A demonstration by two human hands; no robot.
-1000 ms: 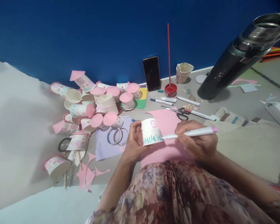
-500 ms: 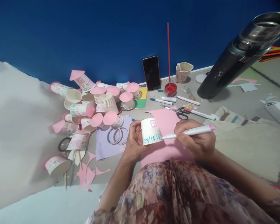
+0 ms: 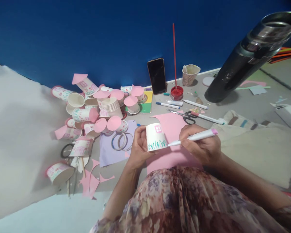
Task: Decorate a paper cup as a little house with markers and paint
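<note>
My left hand [image 3: 138,149] grips a small white paper cup [image 3: 156,137] held upside down, with a pink window and a green zigzag line drawn on it. My right hand [image 3: 200,147] pinches a white marker with a pink end [image 3: 194,137]; its tip touches the cup's lower right side by the zigzag. Both hands hover over a pink paper sheet [image 3: 171,129] lying on the grey floor.
A heap of decorated cups with pink lids [image 3: 97,106] lies at left. Tape rings [image 3: 122,141] rest on lilac paper. Scissors [image 3: 185,116], pens [image 3: 167,105], a red pot with a stick [image 3: 177,93], a phone [image 3: 156,76] and a dark flask [image 3: 242,61] stand beyond.
The marker has tilted slightly, its pink end shifting left and up. The cup and left hand stay almost where they were.
</note>
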